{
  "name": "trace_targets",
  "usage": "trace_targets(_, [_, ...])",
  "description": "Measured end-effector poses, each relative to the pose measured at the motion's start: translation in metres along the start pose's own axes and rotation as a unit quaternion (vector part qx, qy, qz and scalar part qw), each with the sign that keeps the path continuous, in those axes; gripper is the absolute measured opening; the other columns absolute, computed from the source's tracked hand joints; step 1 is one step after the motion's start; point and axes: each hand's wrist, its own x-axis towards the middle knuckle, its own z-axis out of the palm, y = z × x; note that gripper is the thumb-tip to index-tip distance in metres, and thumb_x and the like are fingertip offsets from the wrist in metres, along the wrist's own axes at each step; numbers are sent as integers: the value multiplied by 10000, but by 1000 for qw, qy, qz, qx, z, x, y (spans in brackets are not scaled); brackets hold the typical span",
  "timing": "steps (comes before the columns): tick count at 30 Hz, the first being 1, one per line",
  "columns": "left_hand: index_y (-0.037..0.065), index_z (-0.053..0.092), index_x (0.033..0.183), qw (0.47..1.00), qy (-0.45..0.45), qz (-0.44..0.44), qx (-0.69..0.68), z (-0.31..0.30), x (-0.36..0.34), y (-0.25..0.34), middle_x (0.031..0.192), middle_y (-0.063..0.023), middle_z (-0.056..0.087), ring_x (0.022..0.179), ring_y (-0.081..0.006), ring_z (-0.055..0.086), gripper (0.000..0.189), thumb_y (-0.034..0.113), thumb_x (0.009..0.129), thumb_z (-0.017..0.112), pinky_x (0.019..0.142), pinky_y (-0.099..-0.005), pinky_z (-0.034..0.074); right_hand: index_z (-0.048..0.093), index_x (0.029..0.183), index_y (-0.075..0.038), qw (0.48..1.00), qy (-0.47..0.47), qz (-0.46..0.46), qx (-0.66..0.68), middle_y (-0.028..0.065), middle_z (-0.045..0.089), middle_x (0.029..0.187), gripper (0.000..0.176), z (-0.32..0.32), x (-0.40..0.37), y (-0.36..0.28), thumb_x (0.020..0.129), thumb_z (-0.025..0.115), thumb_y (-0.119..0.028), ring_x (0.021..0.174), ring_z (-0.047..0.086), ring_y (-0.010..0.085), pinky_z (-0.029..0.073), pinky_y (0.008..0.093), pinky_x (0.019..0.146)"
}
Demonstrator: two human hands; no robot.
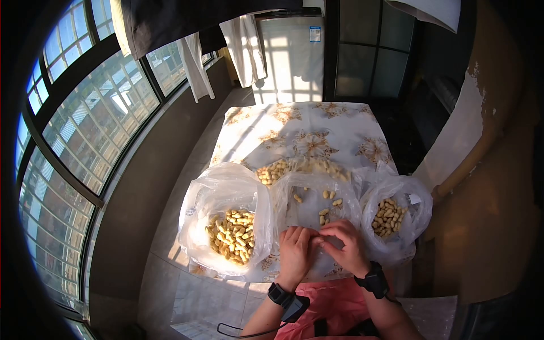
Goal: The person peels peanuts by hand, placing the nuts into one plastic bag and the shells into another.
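Observation:
My left hand (295, 252) and my right hand (347, 245) meet fingertip to fingertip near the front of the table. Fingers on both are bent and pinched closed, and whatever lies between them is hidden. Just beyond them spreads a clear plastic bag (284, 198) with a few loose peanuts (323, 213) in it. To the left, a white plastic bag (192, 195) stands wide with a heap of unshelled peanuts (231, 233). On the right, a smaller plastic bag (420, 198) contains more peanuts (389, 217).
Behind the middle bag lie further peanuts (273, 171), seen partly through plastic. A flowered tablecloth (309, 127) covers the table. Barred windows (102, 113) run along the left wall. White cloths (245, 48) hang above the far end. Both wrists wear black devices with a cable (226, 328).

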Motion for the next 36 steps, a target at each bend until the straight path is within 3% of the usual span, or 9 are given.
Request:
trace_targets(7, [64,695,1064,999,-2,-1,-34,-1,0,2,984,-106,695,942,-354,638,181,101,899,758,851,-452,480,686,1037,-41,999,13,24,16,106,742,1088,240,2,-3,5,840,823,-28,1036,685,338,535,436,914])
trace_targets(16, [50,683,1061,997,13,12,-74,-2,0,1,1019,-121,708,960,-366,658,233,-32,846,723,847,-444,523,686,1030,-36,1000,6,24,12,113,740,1080,216,1,-2,2,856,815,-40,1033,683,338,533,436,913])
trace_targets(36, [49,717,1047,994,25,-12,-101,-2,1,3,976,-114,723,912,-349,662,175,8,882,760,812,-443,532,691,1021,-37,1000,4,23,6,109,742,1077,180,1,-1,3,881,803,-56,1028,686,339,537,437,907])
